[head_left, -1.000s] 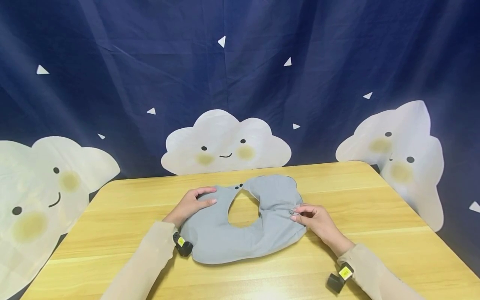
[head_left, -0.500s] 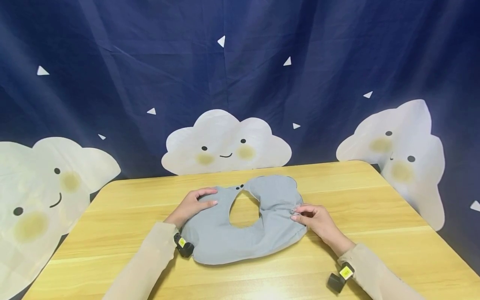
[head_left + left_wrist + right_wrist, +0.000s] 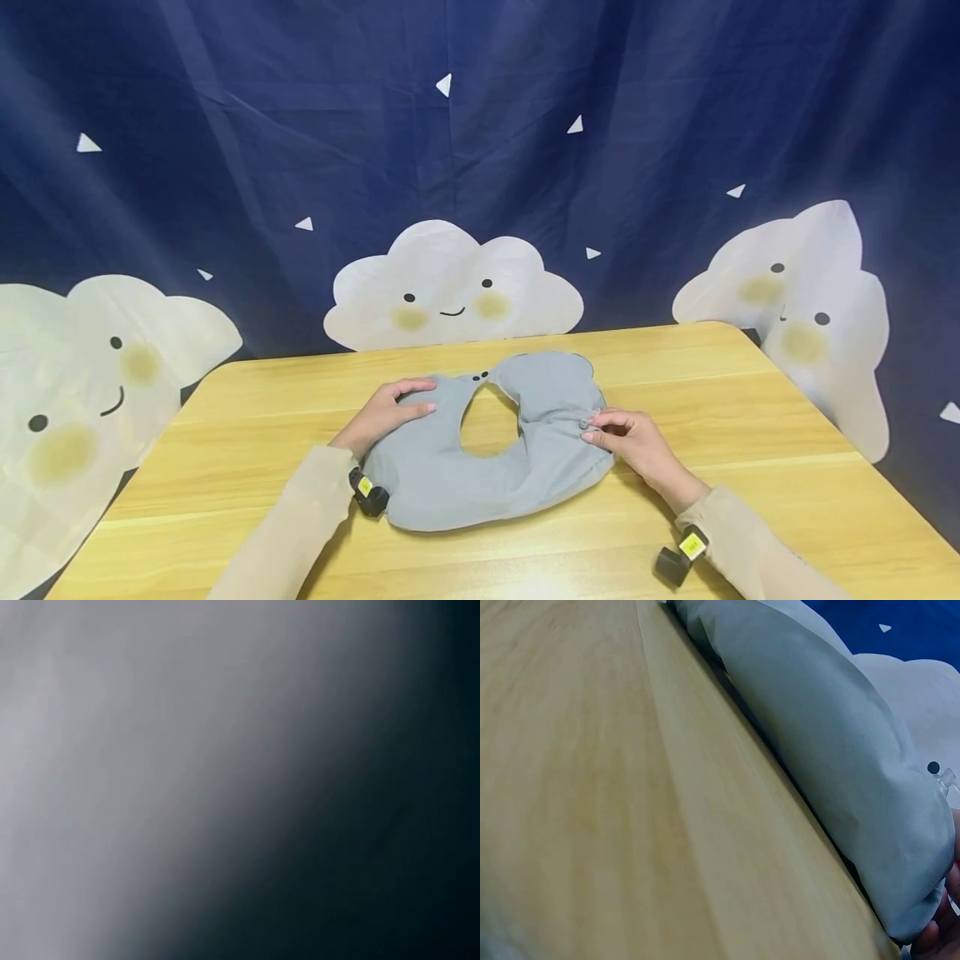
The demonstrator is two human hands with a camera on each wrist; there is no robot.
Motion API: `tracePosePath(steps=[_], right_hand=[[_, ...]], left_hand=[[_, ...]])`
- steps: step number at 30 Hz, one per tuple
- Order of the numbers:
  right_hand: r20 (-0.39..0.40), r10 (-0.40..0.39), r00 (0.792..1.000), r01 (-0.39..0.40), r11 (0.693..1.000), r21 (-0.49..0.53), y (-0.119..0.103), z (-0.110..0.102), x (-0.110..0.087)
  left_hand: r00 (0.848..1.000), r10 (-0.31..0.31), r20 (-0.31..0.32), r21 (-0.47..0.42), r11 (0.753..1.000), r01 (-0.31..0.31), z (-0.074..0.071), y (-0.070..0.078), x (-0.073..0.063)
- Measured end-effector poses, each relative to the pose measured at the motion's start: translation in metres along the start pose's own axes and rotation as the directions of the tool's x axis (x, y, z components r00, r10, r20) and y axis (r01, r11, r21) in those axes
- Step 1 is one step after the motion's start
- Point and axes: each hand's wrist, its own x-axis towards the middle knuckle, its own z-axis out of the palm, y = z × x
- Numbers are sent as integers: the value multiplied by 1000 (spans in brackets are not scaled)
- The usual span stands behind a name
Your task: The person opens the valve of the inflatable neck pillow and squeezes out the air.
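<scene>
Grey fabric covers the U-shaped neck pillow [image 3: 465, 492], which lies flat across the middle of the pale wood-grain worktop [image 3: 750, 408], its far side just short of the worktop's far edge and well apart from both far corners. Its two ends come together towards that far edge, where two small dark snaps [image 3: 481, 377] sit side by side, and bare wood shows through the hole in the centre. The left hand [image 3: 386, 410] rests on the pillow's left lobe, its grip apart, thumb and fingers spread over the cloth. The right hand [image 3: 633, 439] has its grip clamped on the pillow's right lobe, thumb and forefinger pinching at a small translucent air valve [image 3: 583, 424]; creases run from there towards the central hole. Seen from the right wrist, that lobe looks plump, with the hand only partly in frame. Beige sleeves [image 3: 281, 525] reach in from the near side, and a black wrist camera [image 3: 681, 557] with a yellow label is strapped at each cuff. Behind the worktop's far edge hangs a navy curtain [image 3: 517, 167] printed with white clouds [image 3: 450, 267]. The left wrist view is too blurred to read.
</scene>
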Motion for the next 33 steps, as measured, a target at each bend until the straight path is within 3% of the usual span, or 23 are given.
tracePosePath(steps=[15, 23, 33], right_hand=[[3, -1, 1000, 1, 1000, -21, 1, 0, 0], [13, -24, 1000, 24, 1000, -8, 1, 0, 1], [12, 7, 1000, -6, 1000, -18, 1, -1, -1]], left_hand=[[999, -42, -8, -4, 999, 42, 1, 3, -4], [999, -33, -8, 2, 999, 33, 1, 1, -3], [1000, 0, 27, 41, 999, -1, -2, 5, -2]])
